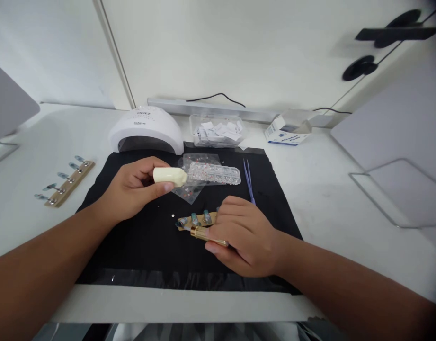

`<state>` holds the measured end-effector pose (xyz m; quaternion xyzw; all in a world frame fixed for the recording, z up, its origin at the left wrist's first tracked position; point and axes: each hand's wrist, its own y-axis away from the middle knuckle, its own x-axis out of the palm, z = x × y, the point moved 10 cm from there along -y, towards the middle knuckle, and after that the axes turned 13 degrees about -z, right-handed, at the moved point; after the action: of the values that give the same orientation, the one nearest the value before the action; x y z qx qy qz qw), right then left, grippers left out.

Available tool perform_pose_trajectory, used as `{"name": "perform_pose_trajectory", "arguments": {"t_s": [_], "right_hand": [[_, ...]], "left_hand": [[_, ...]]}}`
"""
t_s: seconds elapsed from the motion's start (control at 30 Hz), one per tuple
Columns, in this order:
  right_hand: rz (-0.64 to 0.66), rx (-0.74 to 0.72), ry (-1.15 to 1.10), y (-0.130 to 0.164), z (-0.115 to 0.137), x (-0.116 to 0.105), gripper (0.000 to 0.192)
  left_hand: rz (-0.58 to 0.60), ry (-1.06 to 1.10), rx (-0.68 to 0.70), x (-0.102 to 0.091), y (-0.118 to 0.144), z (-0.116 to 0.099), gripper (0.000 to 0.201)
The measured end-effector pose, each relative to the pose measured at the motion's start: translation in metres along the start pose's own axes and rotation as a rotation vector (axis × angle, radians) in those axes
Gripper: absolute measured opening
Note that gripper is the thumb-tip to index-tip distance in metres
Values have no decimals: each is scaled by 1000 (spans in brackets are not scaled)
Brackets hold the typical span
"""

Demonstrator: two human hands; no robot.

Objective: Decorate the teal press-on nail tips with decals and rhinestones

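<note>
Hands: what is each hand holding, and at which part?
The left hand holds a cream bottle by its rear part, between thumb and fingers. The right hand grips a gold-coloured tool at its back end.

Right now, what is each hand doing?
Left hand: closed around a cream cap.
Right hand: closed on a gold tube.

2 bare forearms, left hand (132, 189) and right hand (246, 241) apparently without rings, sleeves or gloves
</note>
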<state>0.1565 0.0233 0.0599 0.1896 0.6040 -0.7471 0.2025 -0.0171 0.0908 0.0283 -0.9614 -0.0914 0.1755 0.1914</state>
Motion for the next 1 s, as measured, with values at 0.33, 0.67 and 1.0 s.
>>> {"name": "perform_pose_trajectory", "arguments": {"t_s": [0.33,0.67,1.0], "right_hand": [[-141,-13,39,-3,-9,-28,25],[-122,-274,439,-8,4,-29,21],[-94,-438,502,-15,35,-20,14]], "left_hand": [[-13,386,-28,-2,-1,2,17],[506,512,75,40,53,-74,26],[795,690,-172,75,86,-83,30]]}}
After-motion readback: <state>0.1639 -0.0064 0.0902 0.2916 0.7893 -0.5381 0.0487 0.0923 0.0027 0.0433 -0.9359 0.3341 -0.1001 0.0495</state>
